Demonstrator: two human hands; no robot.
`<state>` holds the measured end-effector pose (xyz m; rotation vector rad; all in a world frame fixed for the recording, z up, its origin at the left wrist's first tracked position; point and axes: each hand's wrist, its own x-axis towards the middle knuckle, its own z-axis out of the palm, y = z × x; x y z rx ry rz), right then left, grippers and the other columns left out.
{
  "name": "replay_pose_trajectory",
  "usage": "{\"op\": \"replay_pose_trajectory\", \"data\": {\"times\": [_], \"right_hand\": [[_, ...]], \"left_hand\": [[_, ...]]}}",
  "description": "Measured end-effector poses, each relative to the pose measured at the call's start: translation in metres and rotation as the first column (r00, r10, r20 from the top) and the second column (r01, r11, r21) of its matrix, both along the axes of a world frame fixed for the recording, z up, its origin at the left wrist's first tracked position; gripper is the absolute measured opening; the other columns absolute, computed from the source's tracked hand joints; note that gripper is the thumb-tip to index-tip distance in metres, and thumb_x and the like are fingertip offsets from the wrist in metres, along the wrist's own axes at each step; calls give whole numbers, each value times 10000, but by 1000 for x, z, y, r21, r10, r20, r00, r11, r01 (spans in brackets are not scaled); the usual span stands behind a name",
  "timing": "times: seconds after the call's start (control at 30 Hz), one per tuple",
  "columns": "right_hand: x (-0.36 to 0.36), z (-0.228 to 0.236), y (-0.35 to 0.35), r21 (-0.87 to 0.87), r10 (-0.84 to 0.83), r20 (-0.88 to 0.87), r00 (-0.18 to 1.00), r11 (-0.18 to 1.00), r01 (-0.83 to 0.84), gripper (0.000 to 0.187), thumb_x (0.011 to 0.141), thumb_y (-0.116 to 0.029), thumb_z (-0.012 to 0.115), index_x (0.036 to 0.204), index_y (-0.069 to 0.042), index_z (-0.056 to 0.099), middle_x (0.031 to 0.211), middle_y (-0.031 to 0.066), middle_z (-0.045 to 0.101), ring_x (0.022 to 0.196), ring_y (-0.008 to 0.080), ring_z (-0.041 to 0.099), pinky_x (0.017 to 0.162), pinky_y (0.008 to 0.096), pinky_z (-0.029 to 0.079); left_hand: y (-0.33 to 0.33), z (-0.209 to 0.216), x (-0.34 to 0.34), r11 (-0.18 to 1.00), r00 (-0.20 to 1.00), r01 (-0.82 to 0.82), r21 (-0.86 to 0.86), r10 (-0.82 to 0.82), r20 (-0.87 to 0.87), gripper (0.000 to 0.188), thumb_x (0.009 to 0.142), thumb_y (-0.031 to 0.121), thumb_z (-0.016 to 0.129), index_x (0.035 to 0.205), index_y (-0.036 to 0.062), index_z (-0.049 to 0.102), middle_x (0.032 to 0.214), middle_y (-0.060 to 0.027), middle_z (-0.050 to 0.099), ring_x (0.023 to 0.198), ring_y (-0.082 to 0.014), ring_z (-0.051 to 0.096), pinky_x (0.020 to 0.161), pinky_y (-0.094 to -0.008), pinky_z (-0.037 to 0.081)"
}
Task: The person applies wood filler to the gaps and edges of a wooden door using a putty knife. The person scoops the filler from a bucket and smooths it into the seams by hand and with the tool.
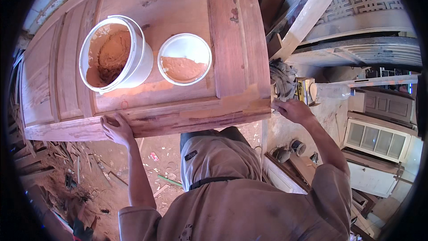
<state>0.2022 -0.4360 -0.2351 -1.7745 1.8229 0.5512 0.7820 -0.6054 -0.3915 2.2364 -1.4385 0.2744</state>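
A panelled wooden door point(236, 76) lies flat in front of me. Its near edge carries streaks of orange-brown filler. My left hand point(117, 129) rests on that edge left of the middle, fingers spread over the top and holding nothing. Beyond the right end of the door, my right hand point(293, 110) is closed, its fingers pinched near the corner; what they hold is mostly hidden. On the door panel stands a white bucket point(140, 64) of orange-brown filler, its mouth turned toward me. Beside it lies a round white lid point(191, 47) with more filler on it.
A dark crumpled cloth point(282, 78), a yellow and black box point(305, 90) and a clear plastic bottle point(332, 91) sit just past the door's right end. Timber boards point(312, 13) lean at the far right. Wood scraps and shavings litter the floor point(107, 169) at lower left.
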Motion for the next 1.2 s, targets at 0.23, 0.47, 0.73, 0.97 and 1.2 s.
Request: {"op": "replay_pose_trajectory", "data": {"times": [0.23,0.47,0.73,0.97,1.2], "right_hand": [[46,-16,36,-275,-472,429,770,744,609,392,925,-138,616,1314,-106,574,1067,193,689,940,376,680,809,404,557],[114,-62,54,-543,-546,437,715,473,694,408,951,-146,580,1357,-111,545,821,270,652,747,437,660,641,487,517],[113,-79,48,-518,-664,310,681,483,706,449,962,-206,574,1405,-180,506,814,262,618,671,437,631,608,505,502],[111,-50,71,-394,-646,222,730,626,673,387,952,-199,584,1330,-118,569,802,274,645,746,446,648,649,506,515],[61,-27,30,-360,-449,401,799,725,588,343,948,-199,575,1272,-87,581,892,262,673,787,458,650,689,522,524]], "left_hand": [[1,-7,4,1000,1000,15,-6,-15,-10,539,903,424,645,1265,32,562,1309,-101,580,1227,-287,522,1063,-447,360],[0,-10,9,999,999,32,-5,-32,22,524,919,428,628,1261,37,560,1314,-103,572,1216,-292,531,1032,-454,386],[0,-5,7,999,1000,11,34,-10,-27,515,923,400,618,1274,29,556,1325,-124,559,1219,-320,526,1028,-461,390],[1,-4,6,997,997,-7,73,12,-70,520,929,401,603,1286,27,545,1324,-132,560,1218,-326,527,1031,-462,390],[1,-7,7,1000,1000,13,14,-13,-16,525,919,396,621,1288,32,539,1315,-132,568,1206,-319,537,1021,-461,399]]}}
